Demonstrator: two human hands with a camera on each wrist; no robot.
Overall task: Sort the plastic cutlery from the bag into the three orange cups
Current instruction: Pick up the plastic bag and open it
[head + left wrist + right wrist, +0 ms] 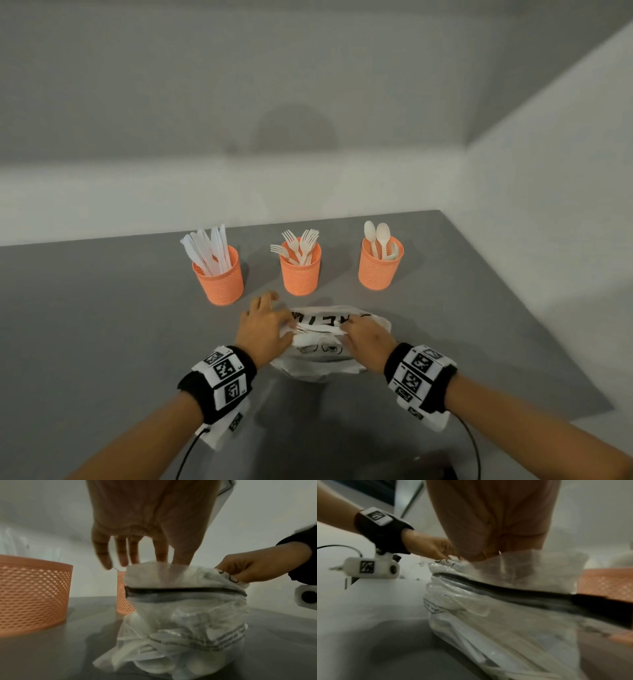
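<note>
The crumpled clear plastic zip bag (325, 342) with black print lies on the grey table (102, 325), between both hands. The left hand (263, 329) reaches into the bag's mouth, fingers (102, 555) spread and pointing down; the blur hides whether they hold any cutlery. The right hand (368, 337) pinches the bag's rim, holding it open. Just beyond the hands stand three orange mesh cups: one with white knives (219, 277), one with forks (300, 270), one with spoons (380, 265). Bare table stretches left of the left hand; the table's edge runs well to the right of the right hand.
</note>
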